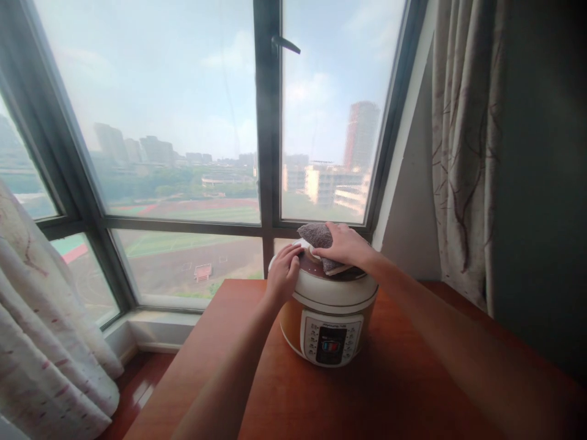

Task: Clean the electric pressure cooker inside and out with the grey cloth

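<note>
The cooker (328, 305) stands upright beneath both hands, and the grey cloth (315, 235) lies on top of it, directly under the right hand (343, 245); the cloth's longer line appears to slant from the far middle of the cooker's top toward its near right side, though the fingers hide much of it; the right hand is the nearer one, its thumb and fingers bent around the cloth and gripping it against the lid (337, 290); the left hand (283, 274) is at the cooker's upper left, palm down, its fingers lying close together over the edge of the lid, apparently steadying it and pinching nothing that shows; between the hands, at the middle of the cooker's top, a pale raised part is half covered; the cloth looks thick and nubby, like terry, with a soft folded edge; the cooker is a squat, rounded drum, its lid white and smooth around a darker brown centre, its side golden brown and slightly glossy; on the cooker's front sits a rounded, pale control panel (352, 342) with a dark display; beneath the cooker spreads a reddish-brown table (293, 403) with a smooth, faintly shiny top; behind the cooker rise flat window panes (174, 110) in dark, straight frames.
</note>
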A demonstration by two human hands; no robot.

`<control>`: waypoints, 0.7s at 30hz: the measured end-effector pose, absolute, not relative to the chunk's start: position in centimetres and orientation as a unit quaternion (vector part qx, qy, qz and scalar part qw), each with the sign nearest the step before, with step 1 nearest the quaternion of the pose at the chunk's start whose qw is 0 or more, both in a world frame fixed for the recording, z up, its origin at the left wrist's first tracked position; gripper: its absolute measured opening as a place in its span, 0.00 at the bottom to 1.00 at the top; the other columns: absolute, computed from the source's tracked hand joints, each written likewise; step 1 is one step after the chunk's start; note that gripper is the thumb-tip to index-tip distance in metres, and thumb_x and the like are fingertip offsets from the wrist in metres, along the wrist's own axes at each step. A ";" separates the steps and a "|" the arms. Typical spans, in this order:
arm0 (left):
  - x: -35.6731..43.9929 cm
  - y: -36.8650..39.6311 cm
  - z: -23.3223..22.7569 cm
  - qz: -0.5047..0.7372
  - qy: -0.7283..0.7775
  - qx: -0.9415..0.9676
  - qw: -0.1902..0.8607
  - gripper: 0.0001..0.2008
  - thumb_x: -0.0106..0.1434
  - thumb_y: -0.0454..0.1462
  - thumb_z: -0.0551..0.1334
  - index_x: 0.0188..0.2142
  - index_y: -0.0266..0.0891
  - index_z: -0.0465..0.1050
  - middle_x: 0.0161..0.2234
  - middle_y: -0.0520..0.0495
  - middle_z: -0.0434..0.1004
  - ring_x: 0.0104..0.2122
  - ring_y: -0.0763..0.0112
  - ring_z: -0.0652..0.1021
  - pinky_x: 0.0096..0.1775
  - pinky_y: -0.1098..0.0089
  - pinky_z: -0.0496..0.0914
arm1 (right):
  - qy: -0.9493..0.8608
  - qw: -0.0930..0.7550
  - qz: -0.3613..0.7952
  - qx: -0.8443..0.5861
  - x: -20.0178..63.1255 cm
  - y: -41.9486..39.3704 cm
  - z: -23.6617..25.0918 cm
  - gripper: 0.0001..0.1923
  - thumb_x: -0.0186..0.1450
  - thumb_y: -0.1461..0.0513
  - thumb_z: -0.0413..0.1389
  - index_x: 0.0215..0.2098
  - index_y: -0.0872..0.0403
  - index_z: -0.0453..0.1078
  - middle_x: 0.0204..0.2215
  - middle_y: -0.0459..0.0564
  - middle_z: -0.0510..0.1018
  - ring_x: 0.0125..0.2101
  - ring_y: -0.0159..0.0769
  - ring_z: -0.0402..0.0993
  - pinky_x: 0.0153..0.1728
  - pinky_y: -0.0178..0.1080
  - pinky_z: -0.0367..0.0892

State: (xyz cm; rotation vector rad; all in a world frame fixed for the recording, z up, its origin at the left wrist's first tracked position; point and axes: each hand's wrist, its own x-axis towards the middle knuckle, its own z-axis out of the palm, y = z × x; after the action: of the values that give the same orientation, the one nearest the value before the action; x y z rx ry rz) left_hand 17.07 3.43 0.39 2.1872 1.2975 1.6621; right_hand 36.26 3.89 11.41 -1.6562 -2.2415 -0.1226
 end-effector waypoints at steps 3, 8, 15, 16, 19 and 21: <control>17.1 3.4 0.5 0.540 0.427 0.724 0.051 0.20 0.68 0.36 0.49 0.50 0.40 0.77 0.56 0.44 0.76 0.60 0.60 0.70 0.62 0.56 0.63 | -0.780 0.160 -0.036 -0.604 35.8 4.3 11.7 0.44 0.57 0.38 0.59 0.63 0.53 0.61 0.53 0.65 0.75 0.52 0.58 0.73 0.48 0.49 0.68; 17.1 3.6 0.5 0.541 0.432 0.720 0.047 0.20 0.68 0.37 0.49 0.50 0.41 0.78 0.55 0.45 0.77 0.60 0.61 0.70 0.62 0.56 0.63 | -0.801 0.146 -0.048 -0.578 35.9 5.3 12.6 0.39 0.55 0.38 0.60 0.56 0.53 0.68 0.51 0.61 0.78 0.49 0.55 0.74 0.46 0.46 0.68; 17.3 3.3 0.6 0.549 0.435 0.712 0.043 0.20 0.68 0.36 0.49 0.49 0.40 0.78 0.55 0.45 0.77 0.59 0.61 0.71 0.62 0.57 0.63 | -0.800 0.304 -0.015 -0.517 38.1 5.7 10.1 0.32 0.62 0.39 0.55 0.57 0.48 0.71 0.50 0.53 0.79 0.48 0.48 0.75 0.47 0.42 0.67; 17.3 3.2 0.7 0.549 0.437 0.711 0.043 0.20 0.68 0.36 0.49 0.49 0.40 0.78 0.55 0.45 0.77 0.59 0.61 0.71 0.62 0.57 0.63 | -0.797 0.335 0.000 -0.503 38.5 5.6 9.7 0.29 0.63 0.41 0.55 0.55 0.48 0.72 0.48 0.52 0.80 0.47 0.47 0.76 0.46 0.41 0.67; 17.4 3.0 0.8 0.547 0.439 0.712 0.045 0.20 0.68 0.35 0.49 0.50 0.40 0.78 0.55 0.45 0.77 0.60 0.61 0.70 0.62 0.57 0.63 | -0.778 0.399 0.055 -0.482 39.8 5.4 8.6 0.23 0.65 0.45 0.55 0.50 0.50 0.75 0.43 0.50 0.82 0.44 0.44 0.77 0.44 0.40 0.68; 17.4 2.9 0.8 0.546 0.442 0.710 0.047 0.20 0.68 0.35 0.49 0.49 0.41 0.78 0.55 0.46 0.77 0.60 0.62 0.71 0.62 0.58 0.63 | -0.762 0.416 0.092 -0.488 40.7 5.0 8.3 0.23 0.65 0.45 0.56 0.47 0.51 0.77 0.41 0.50 0.83 0.42 0.45 0.78 0.42 0.40 0.69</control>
State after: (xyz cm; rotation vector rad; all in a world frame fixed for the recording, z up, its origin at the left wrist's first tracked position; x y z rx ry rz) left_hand 17.44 2.92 0.85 2.1668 1.3482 1.6676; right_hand 40.68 4.97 8.25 -1.2255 -1.9127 0.2316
